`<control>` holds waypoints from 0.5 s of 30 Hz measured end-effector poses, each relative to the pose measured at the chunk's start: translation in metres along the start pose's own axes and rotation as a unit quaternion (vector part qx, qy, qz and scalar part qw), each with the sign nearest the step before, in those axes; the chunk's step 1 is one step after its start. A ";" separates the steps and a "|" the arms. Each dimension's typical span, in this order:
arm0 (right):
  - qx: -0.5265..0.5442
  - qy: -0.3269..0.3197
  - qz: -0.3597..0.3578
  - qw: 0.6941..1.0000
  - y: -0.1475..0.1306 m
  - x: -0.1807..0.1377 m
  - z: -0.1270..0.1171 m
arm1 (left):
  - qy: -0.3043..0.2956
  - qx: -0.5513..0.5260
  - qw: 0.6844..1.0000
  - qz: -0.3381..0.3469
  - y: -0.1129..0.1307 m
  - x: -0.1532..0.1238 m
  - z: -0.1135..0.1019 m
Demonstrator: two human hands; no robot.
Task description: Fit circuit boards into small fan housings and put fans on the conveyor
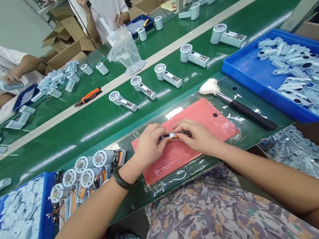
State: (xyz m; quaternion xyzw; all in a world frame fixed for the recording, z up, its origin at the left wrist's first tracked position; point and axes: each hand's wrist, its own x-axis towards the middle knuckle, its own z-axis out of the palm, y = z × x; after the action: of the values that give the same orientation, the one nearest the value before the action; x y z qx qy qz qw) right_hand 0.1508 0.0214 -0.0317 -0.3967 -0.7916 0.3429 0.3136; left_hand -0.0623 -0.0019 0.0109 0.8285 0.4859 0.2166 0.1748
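Note:
Above a red mat, my left hand and my right hand meet with fingertips pinched on a small part. Its middle is whitish, with dark and orange bits beside it; my fingers cover most of it, so its kind is unclear. A dark piece resembling a circuit board pokes out between the fingers of my right hand. To the left of my left wrist lie several pale blue fan units with orange-and-black inner parts and loose wires.
A mallet with a white-wrapped head lies right of the mat. Blue trays of pale plastic parts stand at right and lower left. Several assembled fans line the green conveyor, near orange-handled pliers. Two co-workers sit opposite.

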 end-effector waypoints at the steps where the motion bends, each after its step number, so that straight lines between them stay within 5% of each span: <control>1: 0.018 -0.012 0.009 1.000 0.001 0.000 0.000 | -0.001 0.004 1.000 0.003 0.001 -0.001 -0.001; 9: -0.040 -0.172 -0.020 0.984 -0.006 -0.007 -0.015 | -0.005 0.054 0.998 0.021 0.019 -0.028 0.004; 15: -0.088 -0.125 -0.030 0.988 -0.005 -0.013 -0.003 | 0.029 0.104 0.994 0.018 0.019 -0.033 0.020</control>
State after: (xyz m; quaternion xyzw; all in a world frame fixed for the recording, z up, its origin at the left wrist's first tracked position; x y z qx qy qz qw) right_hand 0.1575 0.0091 -0.0286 -0.3530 -0.8632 0.3093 0.1859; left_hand -0.0517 -0.0416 -0.0027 0.8444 0.4953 0.1920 0.0697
